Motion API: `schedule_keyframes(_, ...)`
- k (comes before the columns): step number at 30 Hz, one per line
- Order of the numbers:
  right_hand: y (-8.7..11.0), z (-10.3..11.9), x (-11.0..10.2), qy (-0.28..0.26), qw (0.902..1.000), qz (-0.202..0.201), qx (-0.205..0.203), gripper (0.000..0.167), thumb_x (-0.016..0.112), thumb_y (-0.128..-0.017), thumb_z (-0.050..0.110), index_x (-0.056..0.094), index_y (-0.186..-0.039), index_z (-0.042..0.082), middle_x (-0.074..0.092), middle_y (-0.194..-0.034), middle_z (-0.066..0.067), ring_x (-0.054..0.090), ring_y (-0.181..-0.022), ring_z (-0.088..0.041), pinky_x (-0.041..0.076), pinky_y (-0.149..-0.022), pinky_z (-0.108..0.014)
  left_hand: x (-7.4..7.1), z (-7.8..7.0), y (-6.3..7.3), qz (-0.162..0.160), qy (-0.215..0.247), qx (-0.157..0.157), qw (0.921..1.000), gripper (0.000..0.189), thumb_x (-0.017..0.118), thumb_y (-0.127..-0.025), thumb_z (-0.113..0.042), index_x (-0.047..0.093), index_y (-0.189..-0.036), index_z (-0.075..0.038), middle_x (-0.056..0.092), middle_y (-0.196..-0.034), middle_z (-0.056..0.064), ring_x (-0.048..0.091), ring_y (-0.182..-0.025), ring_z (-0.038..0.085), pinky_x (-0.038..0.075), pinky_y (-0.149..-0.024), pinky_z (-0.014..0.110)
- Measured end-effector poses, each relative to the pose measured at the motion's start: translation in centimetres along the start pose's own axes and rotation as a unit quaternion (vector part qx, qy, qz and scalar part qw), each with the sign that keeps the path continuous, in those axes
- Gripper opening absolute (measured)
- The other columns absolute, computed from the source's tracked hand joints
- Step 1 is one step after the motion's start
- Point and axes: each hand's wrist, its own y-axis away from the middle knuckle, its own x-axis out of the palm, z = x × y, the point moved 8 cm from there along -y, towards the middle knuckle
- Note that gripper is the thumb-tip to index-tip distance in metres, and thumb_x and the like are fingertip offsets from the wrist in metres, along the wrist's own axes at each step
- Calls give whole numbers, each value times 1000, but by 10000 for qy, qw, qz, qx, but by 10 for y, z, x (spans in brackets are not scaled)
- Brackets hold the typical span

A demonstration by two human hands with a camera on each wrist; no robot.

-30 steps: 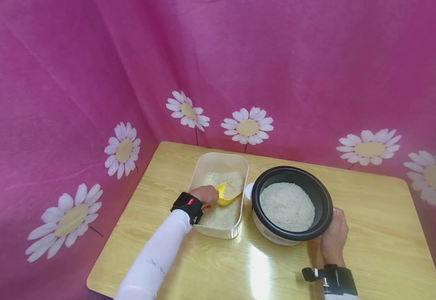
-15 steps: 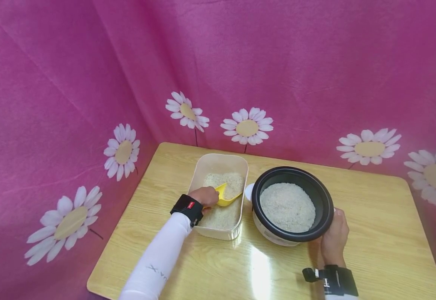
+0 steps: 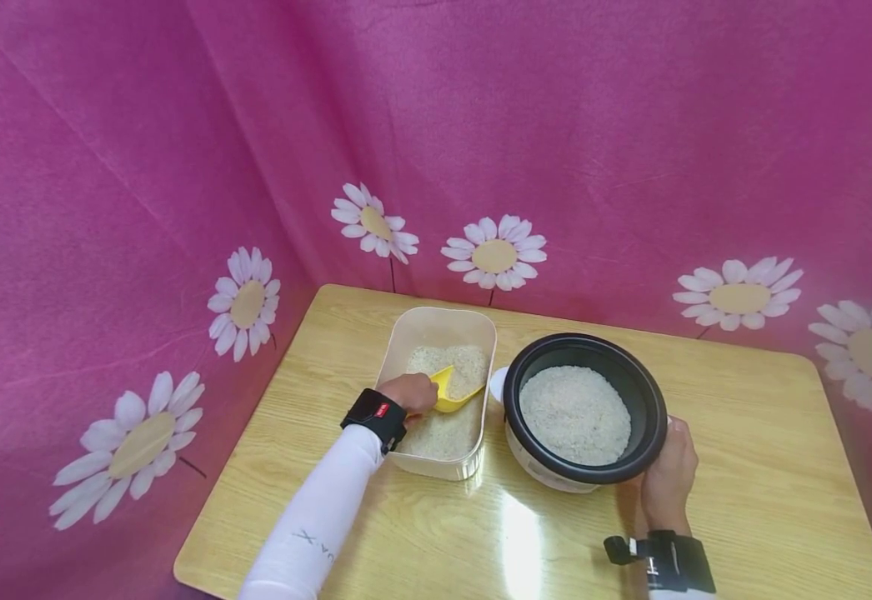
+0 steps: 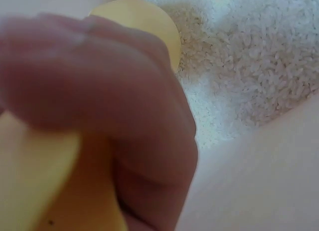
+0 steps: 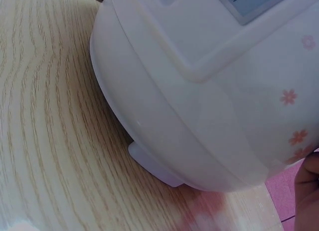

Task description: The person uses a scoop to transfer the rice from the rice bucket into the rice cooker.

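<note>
My left hand (image 3: 411, 392) grips the handle of a yellow scoop (image 3: 445, 398) inside a pale rectangular container (image 3: 436, 468). The scoop's bowl lies in the container's rice (image 3: 436, 437) and has rice in it. In the left wrist view my fingers (image 4: 149, 106) curl round the handle. To the right stands a white rice cooker (image 5: 219, 121) with pink flower prints; its dark pot (image 3: 634, 425) holds a mound of rice (image 3: 574, 414). My right hand (image 3: 670, 475) holds the cooker at its right side, near the rim, fingertips partly hidden.
Both containers stand close together on a light wooden table (image 3: 751, 433). A pink curtain (image 3: 601, 150) with white daisies hangs behind and to the left. The cooker's left handle (image 3: 498, 382) sticks out toward the container.
Almost nothing differs. The view shifted very slightly at first; the scoop stays in the rice and both hands keep their places.
</note>
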Motion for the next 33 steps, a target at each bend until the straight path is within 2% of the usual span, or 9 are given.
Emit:
schedule_keyframes(6,0,1,-2,265,9996,-101,-50,44,34,-108,51,66,-99,23,58,-82,11,52,-83,-10,37,-76,-21,1,0,0,48,-3,-53,10000,44,34,-109,-23,50,-70,-11,45,-44,-2,43,-31,9,33,-36,20)
schedule_keyframes(14,-1,0,0,146,9999,26,-73,44,33,-109,51,66,-105,23,58,-87,10,52,-87,-9,37,-79,-20,0,-2,2,96,-176,-12,9998,29,42,-106,-17,52,-80,-10,48,-56,0,43,-36,10,35,-38,20)
schedule_keyframes(19,-1,-2,0,-38,10000,68,46,43,35,-109,51,66,-105,22,58,-87,9,52,-87,-10,38,-79,-21,0,-3,4,35,-175,-3,9998,34,40,-107,-19,49,-74,-11,47,-52,0,43,-34,10,34,-37,20)
schedule_keyframes(25,0,-2,0,19,9999,18,131,42,36,-108,53,66,-102,24,58,-86,10,52,-87,-10,37,-79,-21,1,-1,3,71,-88,8,9999,40,38,-108,-20,49,-70,-11,45,-44,-2,43,-32,11,33,-37,20)
schedule_keyframes(33,1,0,-1,86,9999,55,80,42,34,-108,51,65,-104,25,57,-85,10,52,-86,-10,37,-79,-20,1,0,3,32,141,-45,9999,43,35,-108,-22,49,-69,-10,44,-44,-2,42,-32,10,34,-37,20)
